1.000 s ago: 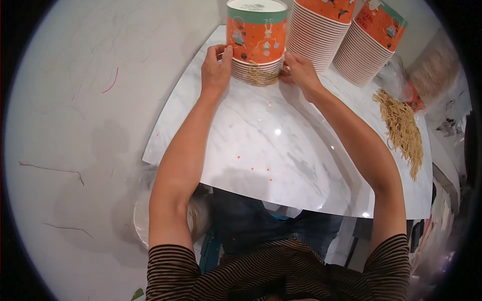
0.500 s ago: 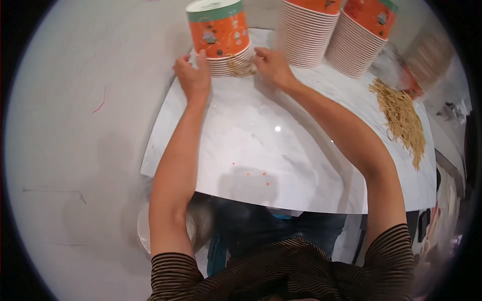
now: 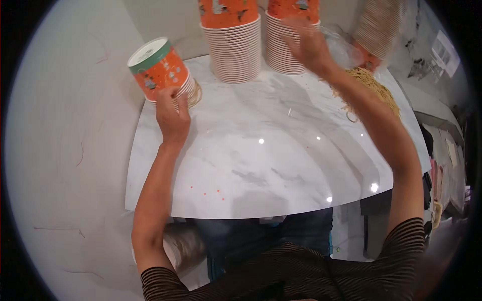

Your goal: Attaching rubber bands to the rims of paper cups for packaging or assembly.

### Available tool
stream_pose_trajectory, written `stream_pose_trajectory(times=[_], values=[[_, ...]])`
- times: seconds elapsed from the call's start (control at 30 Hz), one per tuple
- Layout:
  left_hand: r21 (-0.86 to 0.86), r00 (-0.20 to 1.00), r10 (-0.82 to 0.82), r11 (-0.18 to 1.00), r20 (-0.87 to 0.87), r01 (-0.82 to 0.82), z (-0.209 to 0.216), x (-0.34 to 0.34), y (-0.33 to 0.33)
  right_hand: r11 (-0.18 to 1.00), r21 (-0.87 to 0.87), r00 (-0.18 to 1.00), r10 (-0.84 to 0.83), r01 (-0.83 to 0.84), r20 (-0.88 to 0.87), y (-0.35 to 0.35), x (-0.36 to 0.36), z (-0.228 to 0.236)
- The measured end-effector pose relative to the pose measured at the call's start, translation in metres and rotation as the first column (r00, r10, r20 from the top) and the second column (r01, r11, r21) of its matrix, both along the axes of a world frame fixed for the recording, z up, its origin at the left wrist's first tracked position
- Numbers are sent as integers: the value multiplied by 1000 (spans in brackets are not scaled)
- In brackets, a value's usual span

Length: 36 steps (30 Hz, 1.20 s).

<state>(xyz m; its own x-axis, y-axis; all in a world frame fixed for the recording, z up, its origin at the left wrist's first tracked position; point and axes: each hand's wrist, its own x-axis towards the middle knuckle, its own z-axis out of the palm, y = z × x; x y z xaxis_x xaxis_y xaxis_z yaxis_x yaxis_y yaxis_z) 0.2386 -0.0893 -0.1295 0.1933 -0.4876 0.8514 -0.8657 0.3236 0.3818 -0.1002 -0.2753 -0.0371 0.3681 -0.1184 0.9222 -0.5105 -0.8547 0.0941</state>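
A short stack of orange paper cups [image 3: 163,75] with a green band and white base stands upside down, tilted, at the table's far left. My left hand [image 3: 173,116] is closed on its near side, fingers at the white rims. Beside those rims, tan rubber bands [image 3: 198,93] hang in loose loops. My right hand [image 3: 312,50] is raised, blurred by motion, with its fingers apart and nothing visible in them. It passes in front of a tall stack of the same cups [image 3: 282,50]. Below its forearm lies a heap of tan rubber bands [image 3: 374,85], partly covered by the arm.
Another tall cup stack [image 3: 233,55] stands at the back middle. More nested cups [image 3: 379,25] in clear plastic are at the back right. Small orange dots [image 3: 205,193] mark the white marbled table [image 3: 261,170]. A pale wall [image 3: 65,150] borders the left, and a bucket [image 3: 183,248] sits below the table edge.
My right hand has left the short cup stack and moved right, toward the rubber band heap. My left hand stays at the stack, which now leans more. The whole view has shifted to the right.
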Motion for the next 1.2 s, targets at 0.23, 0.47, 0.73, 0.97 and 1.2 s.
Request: stream_pose_trajectory(times=[0.23,0.47,0.73,0.97,1.2], values=[[59,770,-361,919,526,390,64,-125,-48,957,-50,958,-282,285,52,-51,-39,110],[-55,824,-181,967,537,248,85,-190,-155,913,220,920,-280,344,-276,-67,-35,150],[-152,851,-103,966,514,208,72,-221,-184,985,165,999,-49,45,21,-86,-44,135],[-113,867,-64,984,494,137,72,-216,-189,895,443,990,-96,40,103,-88,-26,142],[-133,879,-86,977,468,167,78,-231,-193,875,480,967,-166,55,193,-98,-41,178]])
